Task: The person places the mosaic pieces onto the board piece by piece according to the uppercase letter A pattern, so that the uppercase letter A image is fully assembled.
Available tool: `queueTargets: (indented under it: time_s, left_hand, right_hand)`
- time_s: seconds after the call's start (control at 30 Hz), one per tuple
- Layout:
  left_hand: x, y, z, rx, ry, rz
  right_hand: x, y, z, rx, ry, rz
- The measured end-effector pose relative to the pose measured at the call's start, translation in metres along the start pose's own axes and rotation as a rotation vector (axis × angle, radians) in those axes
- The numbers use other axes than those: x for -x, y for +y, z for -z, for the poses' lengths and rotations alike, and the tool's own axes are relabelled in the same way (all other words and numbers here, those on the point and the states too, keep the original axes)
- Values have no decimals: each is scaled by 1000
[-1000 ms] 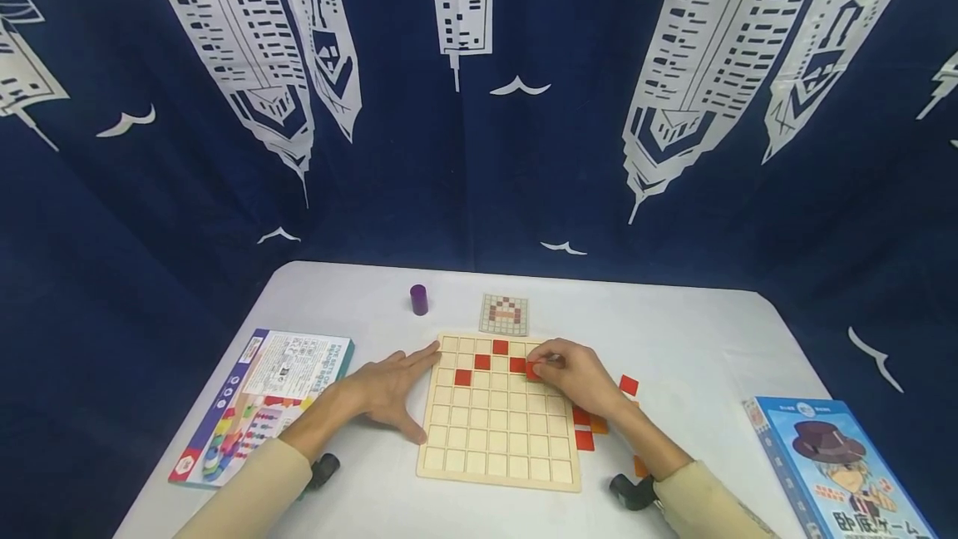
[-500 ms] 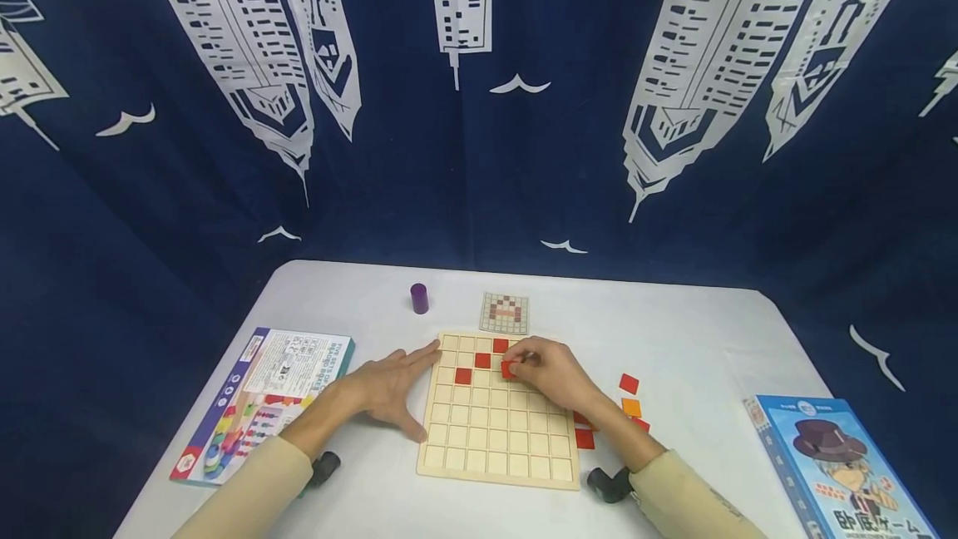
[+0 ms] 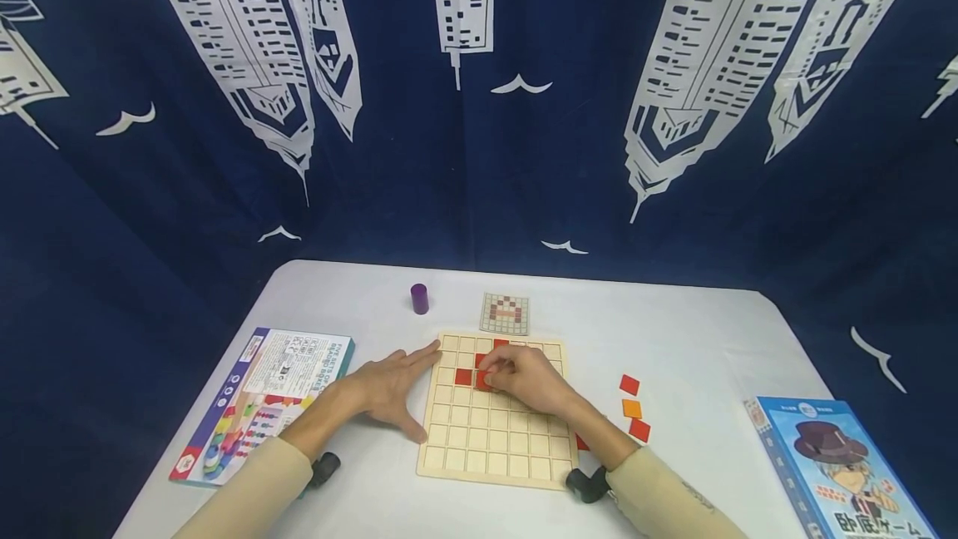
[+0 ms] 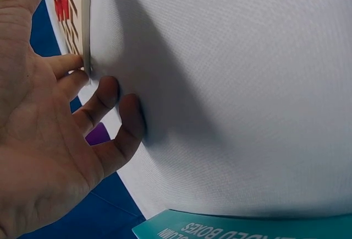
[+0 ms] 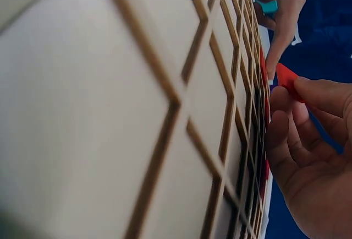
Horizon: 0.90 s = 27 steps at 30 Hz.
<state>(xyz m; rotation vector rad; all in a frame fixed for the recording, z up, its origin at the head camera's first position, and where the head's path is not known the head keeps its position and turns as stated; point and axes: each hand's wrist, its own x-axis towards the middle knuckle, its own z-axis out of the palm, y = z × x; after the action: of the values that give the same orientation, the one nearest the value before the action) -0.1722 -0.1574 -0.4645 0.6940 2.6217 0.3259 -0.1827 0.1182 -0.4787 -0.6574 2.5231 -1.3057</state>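
A square wooden grid board (image 3: 486, 441) lies at the middle of the table. My left hand (image 3: 385, 389) is spread along its left side, thumb and fingertips at the edge; in the left wrist view two fingertips meet the board's side and the others rest on the tabletop. Over the board's upper half, my right hand (image 3: 530, 377) pinches a red square tile (image 5: 287, 82) between thumb and fingers. That tile is tilted, just right of a red tile (image 3: 463, 377) set in a cell. More red tiles sit in the upper rows, partly hidden by the right hand.
Behind the board lie a small pattern card (image 3: 505, 314) and a purple cylinder (image 3: 419, 299). Loose red tiles (image 3: 629, 385) and an orange tile (image 3: 632, 409) lie to the right. A colourful box (image 3: 262, 406) is at left, a blue box (image 3: 838, 464) at right.
My right hand has moved left and slightly nearer across the board with the red tile pinched, uncovering loose tiles at the right. The left hand has stayed in place.
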Motion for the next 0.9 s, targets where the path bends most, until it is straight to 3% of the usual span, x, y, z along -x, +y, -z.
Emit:
queueTargets:
  time_s: [0.37, 0.9]
  left_hand:
    - [-1, 0, 0, 3, 3, -3]
    - [1, 0, 0, 6, 10, -8]
  right_hand:
    - [-8, -8, -15, -16, -80, 38]
    - [-11, -14, -27, 98, -96, 79]
